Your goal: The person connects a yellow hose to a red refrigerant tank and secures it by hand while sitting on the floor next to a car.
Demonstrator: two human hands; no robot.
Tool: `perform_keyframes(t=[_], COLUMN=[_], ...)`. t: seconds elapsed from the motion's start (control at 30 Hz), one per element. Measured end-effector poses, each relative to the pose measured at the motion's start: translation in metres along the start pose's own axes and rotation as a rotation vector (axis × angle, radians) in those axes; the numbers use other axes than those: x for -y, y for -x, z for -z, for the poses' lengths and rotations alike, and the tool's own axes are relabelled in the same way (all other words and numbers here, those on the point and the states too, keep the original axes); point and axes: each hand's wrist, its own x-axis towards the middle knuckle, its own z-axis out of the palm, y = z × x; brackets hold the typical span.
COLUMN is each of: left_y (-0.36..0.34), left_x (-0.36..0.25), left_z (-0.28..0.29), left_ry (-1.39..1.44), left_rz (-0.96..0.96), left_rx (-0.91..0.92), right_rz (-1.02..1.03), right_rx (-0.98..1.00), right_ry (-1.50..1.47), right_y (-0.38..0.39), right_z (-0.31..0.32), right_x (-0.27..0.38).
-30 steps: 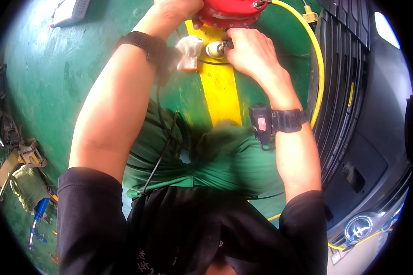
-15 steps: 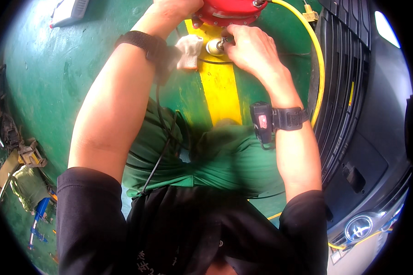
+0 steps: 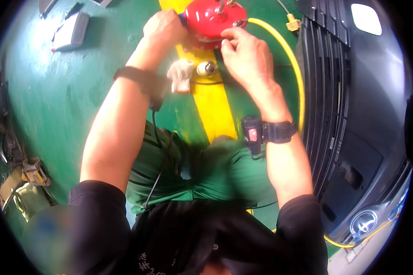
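A round red metal vessel (image 3: 211,20) with bolts along its lower rim stands on the floor ahead of me. My left hand (image 3: 164,30) is closed at its left side, beside a small blue part (image 3: 182,19); the fingertips are mostly hidden. Against the vessel's front right edge, my right hand (image 3: 247,52) has thumb and index finger pinched, and what lies between them cannot be made out. A yellow hose (image 3: 284,46) joins a metal fitting near those fingers. Nearer to me, a cream-coloured round piece with a metal fitting (image 3: 206,68) lies beside a white knit glove (image 3: 181,75).
A dark car bumper with a slatted grille (image 3: 323,91) lines the right side. A grey-white box-shaped thing (image 3: 71,32) lies at the far left. Yellow tape (image 3: 211,107) crosses the green floor. A thin black cable (image 3: 158,178) hangs from my left wrist strap.
My right hand has left the cream-coloured piece and moved up to the red vessel's edge. The view has shifted, so more of the vessel and my left hand shows.
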Motion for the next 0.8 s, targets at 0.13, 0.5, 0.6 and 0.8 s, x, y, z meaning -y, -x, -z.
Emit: perform_keyframes(t=[0.13,0.5,0.6,0.8], left_y=[-0.001,-0.011,-0.014,0.0], left_x=[-0.005,0.014,0.009,0.014], left_z=[0.006,-0.025,-0.034,-0.005], left_ry=[-0.005,-0.015,0.097,0.034], left_rz=[-0.056,-0.098,-0.066,-0.059], left_rx=[-0.007,-0.076,-0.045,-0.153], right_rz=[0.006,0.116,0.067,-0.007], right_rx=[-0.06,-0.073,-0.088,0.021], right_ry=[-0.061,-0.133,-0.145,-0.065], right_y=[-0.003,-0.014,-0.018,-0.029], right_z=[0.007,-0.028,-0.032,-0.023], right_x=[0.015,0.034,0.028,0.033])
